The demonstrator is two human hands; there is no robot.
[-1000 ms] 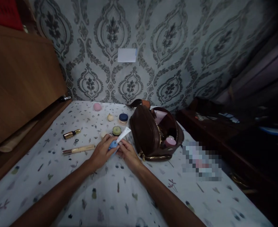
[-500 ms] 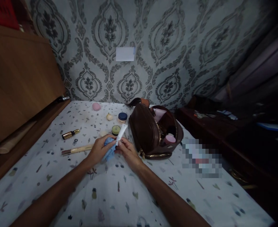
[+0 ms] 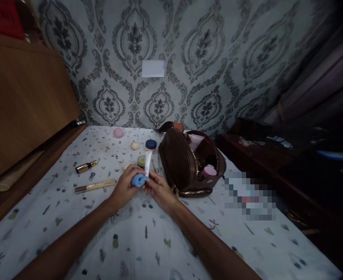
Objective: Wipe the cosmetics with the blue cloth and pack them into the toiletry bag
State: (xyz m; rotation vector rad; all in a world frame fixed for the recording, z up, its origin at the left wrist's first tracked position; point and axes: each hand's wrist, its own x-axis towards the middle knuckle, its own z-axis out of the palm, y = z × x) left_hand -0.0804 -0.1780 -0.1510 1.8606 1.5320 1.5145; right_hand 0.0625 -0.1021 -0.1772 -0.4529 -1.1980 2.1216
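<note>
My left hand (image 3: 126,186) is closed around a blue cloth (image 3: 139,179), bunched up against a white squeeze tube (image 3: 148,161). The fingers of my right hand (image 3: 160,190) pinch the lower end of that tube, which stands nearly upright with its flat end at the top. Just behind the hands sits a jar with a green top (image 3: 141,160), partly covered by the tube and fingers. A dark-blue-lidded jar (image 3: 151,145) is a little farther back. To the right stands an unzipped brown bag (image 3: 179,161) with a pink-lidded container (image 3: 209,171) inside.
On the patterned sheet (image 3: 148,249) lie a black-and-gold tube (image 3: 86,167), a long beige stick (image 3: 95,186), a pink sponge (image 3: 118,133) and a small cream-coloured item (image 3: 134,145). A wooden cabinet (image 3: 25,85) borders the left; a wallpapered wall rises behind.
The blue cloth has shifted up, now bunched in front of the tube's lower part. The tube has tipped to a more upright angle and moved slightly left.
</note>
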